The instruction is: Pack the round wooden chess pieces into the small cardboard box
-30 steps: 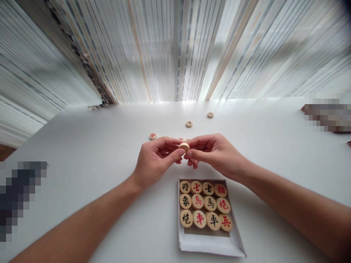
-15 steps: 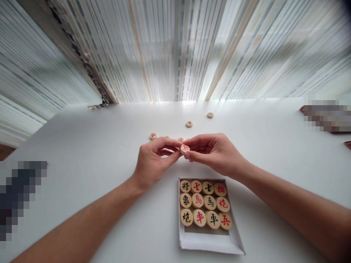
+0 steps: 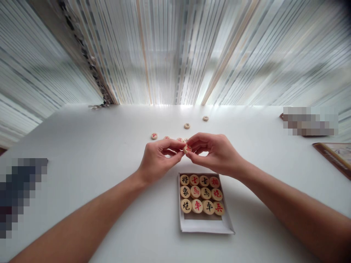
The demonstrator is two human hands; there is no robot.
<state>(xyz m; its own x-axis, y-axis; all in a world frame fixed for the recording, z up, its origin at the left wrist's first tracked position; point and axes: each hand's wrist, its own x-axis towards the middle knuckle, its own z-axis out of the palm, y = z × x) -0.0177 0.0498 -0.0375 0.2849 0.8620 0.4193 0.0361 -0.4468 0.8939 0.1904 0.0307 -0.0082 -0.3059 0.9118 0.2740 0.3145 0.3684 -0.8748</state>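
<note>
A round wooden Chinese chess piece (image 3: 188,148) with a red character is pinched between both my hands, above the table. My left hand (image 3: 159,159) is closed on its left side with the fingertips. From the right, the thumb and fingers of my right hand (image 3: 219,153) grip the same piece. Below the hands lies a shallow white box (image 3: 204,227) holding rows of Chinese chess pieces (image 3: 196,205) with red and black characters, face up. Just behind the hands are several loose pieces, one with red marking (image 3: 154,136) at the left; others are partly hidden by my fingers.
Two more loose pieces lie farther back, a nearer one (image 3: 187,126) and a farther one (image 3: 205,118). A striped string curtain (image 3: 175,51) hangs along the table's far edge. At the right is a brown-edged flat item (image 3: 336,155); blurred patches cover things at both sides.
The held piece has turned slightly, so its red character stands more upright. Both hands still pinch it. The view has shifted a little, and the box appears higher in the picture.
</note>
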